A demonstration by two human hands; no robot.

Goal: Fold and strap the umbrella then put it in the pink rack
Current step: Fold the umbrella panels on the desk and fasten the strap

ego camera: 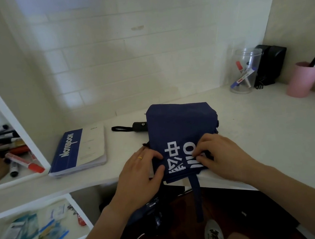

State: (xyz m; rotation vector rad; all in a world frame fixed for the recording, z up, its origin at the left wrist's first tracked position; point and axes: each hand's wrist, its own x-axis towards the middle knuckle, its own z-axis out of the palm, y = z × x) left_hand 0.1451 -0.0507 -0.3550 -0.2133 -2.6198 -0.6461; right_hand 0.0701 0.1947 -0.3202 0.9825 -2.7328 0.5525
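Observation:
A navy blue folding umbrella (pixel 181 128) with white print lies flattened on the white desk (pixel 253 127). Its black handle (pixel 140 126) and wrist loop point left. A navy strap (pixel 197 198) hangs from its near edge over the desk's front. My left hand (pixel 139 173) pinches the fabric's near left edge between thumb and fingers. My right hand (pixel 219 151) pinches the near right edge with curled fingertips. The pink rack (pixel 302 79), a pink cup holding dark pens, stands at the far right of the desk.
A blue and white notebook (pixel 79 150) lies left of the umbrella. A clear jar of markers (pixel 246 70) and a black object (pixel 269 64) stand at the back right. White shelves (pixel 16 176) at the left hold markers and packets. A shoe (pixel 213 235) shows below the desk.

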